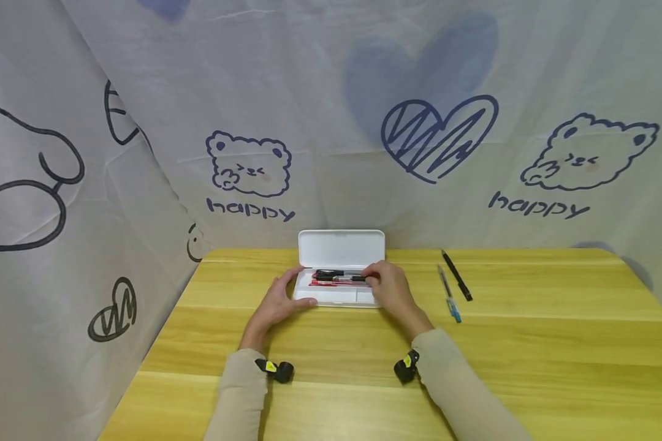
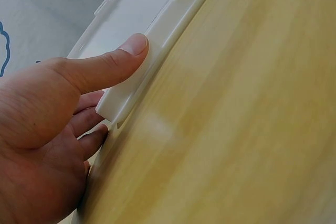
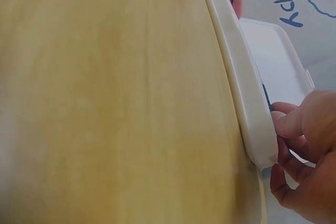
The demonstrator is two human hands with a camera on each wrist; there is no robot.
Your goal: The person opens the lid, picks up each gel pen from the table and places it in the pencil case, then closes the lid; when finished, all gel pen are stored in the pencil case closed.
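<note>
A white pencil case (image 1: 327,297) lies on the table with its lid (image 1: 341,246) raised at the back. My left hand (image 1: 276,302) holds its left end, the thumb on the front rim and the other fingers around the left side. Inside, at the right, my right hand (image 1: 393,293) pinches a black pen (image 3: 266,96) between thumb and forefinger; part of that pen is hidden by the fingers. Several pens lie lengthwise in the rear compartment, among them a red pen (image 1: 321,284) and a black pen (image 1: 327,272).
Right of the case, a black pen (image 1: 456,274) and a clear pen with a blue end (image 1: 449,295) lie on the wooden table (image 1: 336,398). A printed cloth (image 1: 331,122) hangs behind the table and along its left side.
</note>
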